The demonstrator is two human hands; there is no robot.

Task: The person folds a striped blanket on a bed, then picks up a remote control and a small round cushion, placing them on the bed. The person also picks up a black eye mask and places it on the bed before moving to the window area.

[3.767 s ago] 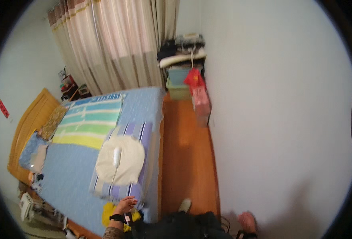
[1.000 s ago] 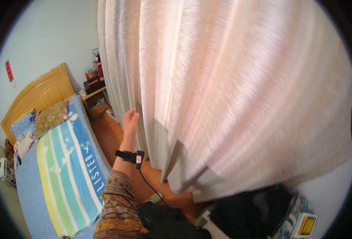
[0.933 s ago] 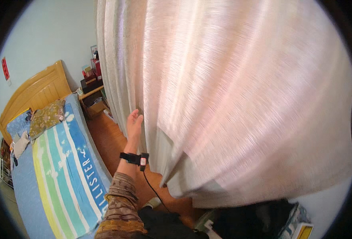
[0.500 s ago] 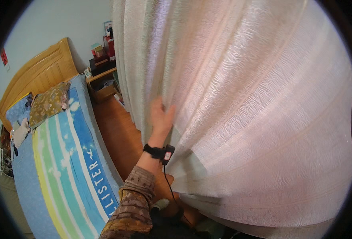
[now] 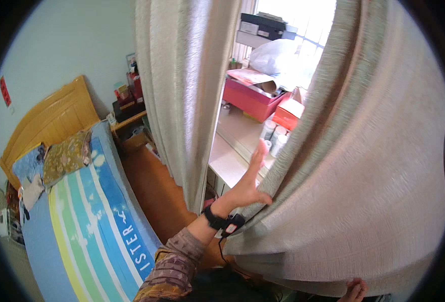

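My left hand [image 5: 245, 186] reaches into the gap between two pale curtains, a dark strap and small box at its wrist. Its fingers are stretched and its thumb stands apart, open, beside the folded edge of the right curtain [image 5: 383, 191]. Whether the palm presses on the cloth I cannot tell. The left curtain [image 5: 174, 85] hangs in folds to the left of that hand. Only part of my right hand [image 5: 353, 290] shows at the lower right, at the right curtain's lower border. Its fingers are bent together; what they hold, if anything, is hidden.
Behind the gap, a windowsill holds a dark red box [image 5: 250, 98], an orange box [image 5: 289, 113], several white cylinders [image 5: 279, 144] and stacked shoe boxes [image 5: 262, 27]. At left stands a bed [image 5: 96, 201] with a wooden headboard [image 5: 48, 105]. Wooden floor [image 5: 154, 186] runs beside it.
The curtains have parted, uncovering the bright window and sill. My left hand has moved right and slightly down, and my right hand has moved away to the lower right.
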